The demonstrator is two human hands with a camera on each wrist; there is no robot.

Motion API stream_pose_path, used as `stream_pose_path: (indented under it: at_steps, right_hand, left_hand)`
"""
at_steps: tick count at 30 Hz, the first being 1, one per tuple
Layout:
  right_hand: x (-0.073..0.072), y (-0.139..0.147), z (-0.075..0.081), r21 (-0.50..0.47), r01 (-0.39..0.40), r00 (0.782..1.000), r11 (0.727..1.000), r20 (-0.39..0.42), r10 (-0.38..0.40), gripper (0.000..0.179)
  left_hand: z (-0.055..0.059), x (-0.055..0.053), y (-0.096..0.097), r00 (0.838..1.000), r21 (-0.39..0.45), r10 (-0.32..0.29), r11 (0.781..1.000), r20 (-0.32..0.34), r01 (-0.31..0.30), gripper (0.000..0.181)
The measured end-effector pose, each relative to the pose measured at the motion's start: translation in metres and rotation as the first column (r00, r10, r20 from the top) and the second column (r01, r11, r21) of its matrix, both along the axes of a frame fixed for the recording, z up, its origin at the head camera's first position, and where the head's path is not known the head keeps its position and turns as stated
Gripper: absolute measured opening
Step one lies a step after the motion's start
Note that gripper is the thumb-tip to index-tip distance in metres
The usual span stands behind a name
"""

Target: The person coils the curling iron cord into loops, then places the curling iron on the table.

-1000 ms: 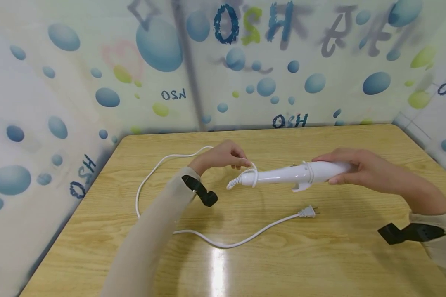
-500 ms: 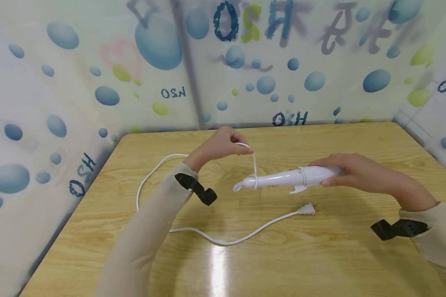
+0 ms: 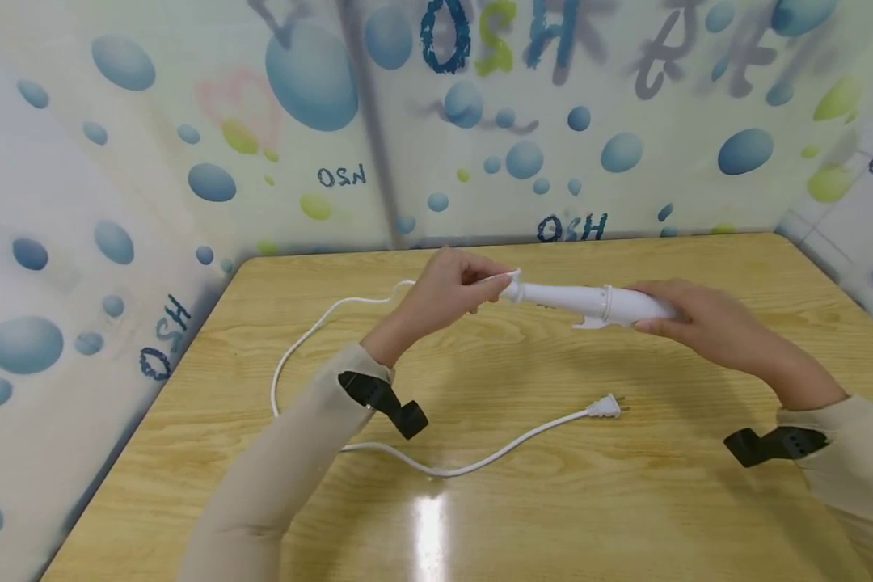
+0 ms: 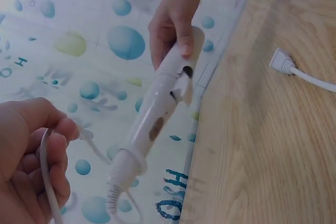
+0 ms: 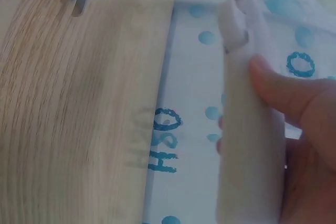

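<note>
A white curling iron (image 3: 563, 299) is held above the table, nearly level, its barrel end to the right. My right hand (image 3: 713, 327) grips the thick barrel, thumb on the near side. The white cord (image 3: 313, 323) is pinched between thumb and fingertips of my left hand (image 3: 451, 295), beside the handle's tail end. In the left wrist view a loop of cord goes around the handle (image 4: 142, 135) just above the ribbed strain relief (image 4: 112, 198). A small lever (image 4: 184, 88) sticks out midway along the iron. Part of the cord is hidden behind the left forearm.
The two-pronged plug (image 3: 604, 406) lies on the wooden table (image 3: 524, 517), with its cord curving away to the left. Patterned walls (image 3: 422, 186) stand behind the table and at both sides. Black wrist cameras (image 3: 381, 400) sit on both sleeves.
My left hand first lifted the cord away from the handle, then came right, close to its tail. The curling iron's tail end has risen and moved right. The plug stays put.
</note>
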State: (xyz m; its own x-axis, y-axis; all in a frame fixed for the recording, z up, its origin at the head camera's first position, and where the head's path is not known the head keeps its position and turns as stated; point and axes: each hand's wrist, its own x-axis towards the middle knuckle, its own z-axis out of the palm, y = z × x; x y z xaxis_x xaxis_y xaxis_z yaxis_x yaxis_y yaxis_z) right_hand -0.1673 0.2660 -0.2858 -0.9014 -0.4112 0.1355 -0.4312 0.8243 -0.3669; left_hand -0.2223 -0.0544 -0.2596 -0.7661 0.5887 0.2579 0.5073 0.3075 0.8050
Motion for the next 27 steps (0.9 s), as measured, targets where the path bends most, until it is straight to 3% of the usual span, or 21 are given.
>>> stream_pose_path:
  at_steps: [6,11,21,27]
  right_hand:
    - [0.0,0.0,0.008,-0.05,0.126,0.989,0.991,-0.071,-0.129,0.05]
    - [0.001,-0.001,0.015,-0.071,0.144,0.979,0.987,-0.134,-0.152,0.047]
    - [0.002,-0.008,0.012,0.013,0.121,0.967,0.993,-0.226,-0.115,0.051]
    - [0.002,-0.012,0.013,-0.008,0.123,0.962,0.992,-0.246,-0.121,0.049]
  left_hand:
    - [-0.003,0.011,0.002,0.998,0.116,-0.065,0.991,0.015,0.063,0.028]
    - [-0.011,0.015,0.002,0.996,0.158,-0.089,0.984,0.016,0.085,0.029]
    - [-0.015,0.024,0.007,0.996,0.1,-0.09,0.991,0.003,0.089,0.029]
    - [-0.025,0.021,0.003,0.994,0.064,-0.108,0.992,0.025,0.106,0.029]
